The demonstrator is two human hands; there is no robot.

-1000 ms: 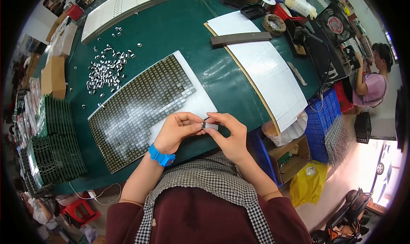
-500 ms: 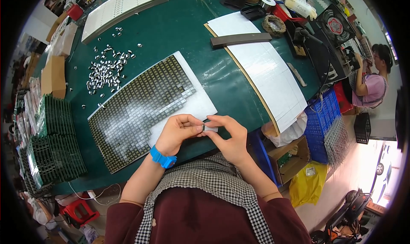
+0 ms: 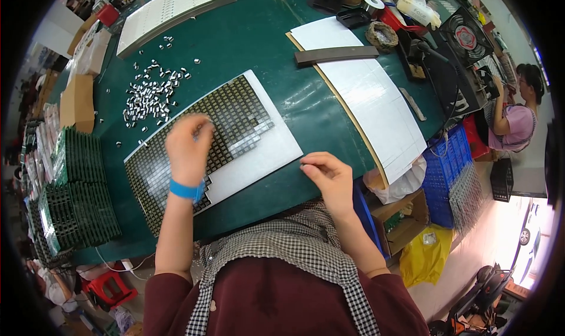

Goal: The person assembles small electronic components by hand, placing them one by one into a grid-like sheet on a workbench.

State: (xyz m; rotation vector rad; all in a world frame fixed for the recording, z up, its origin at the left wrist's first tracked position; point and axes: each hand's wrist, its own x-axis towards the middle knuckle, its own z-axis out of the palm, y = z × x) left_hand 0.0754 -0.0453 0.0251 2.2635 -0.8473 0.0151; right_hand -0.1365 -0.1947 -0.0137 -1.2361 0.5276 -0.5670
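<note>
My left hand (image 3: 189, 145), with a blue wristband (image 3: 187, 191), hovers over a white sheet (image 3: 276, 124) covered in rows of small square dark and silvery pieces (image 3: 235, 115). Its fingers look curled but are smeared by motion, so whether they hold anything is unclear. My right hand (image 3: 331, 180) is beside the sheet's near right corner, thumb and forefinger pinched. A tiny dark bit shows at those fingertips, too small to name. Beyond the left hand lies a loose scatter of small silvery parts with black ends (image 3: 150, 97).
Stacked green circuit boards (image 3: 73, 189) stand at the left edge. On the right, a dark bar (image 3: 335, 56) crosses a white panel (image 3: 376, 100). A fan (image 3: 465, 35) and solder spool (image 3: 372, 4) are at the back right; a person (image 3: 518, 115) works farther right.
My hands were together at the sheet's near edge, fingers meeting on a small piece. The left has swung left and away over the sheet; the right has drawn slightly right.
</note>
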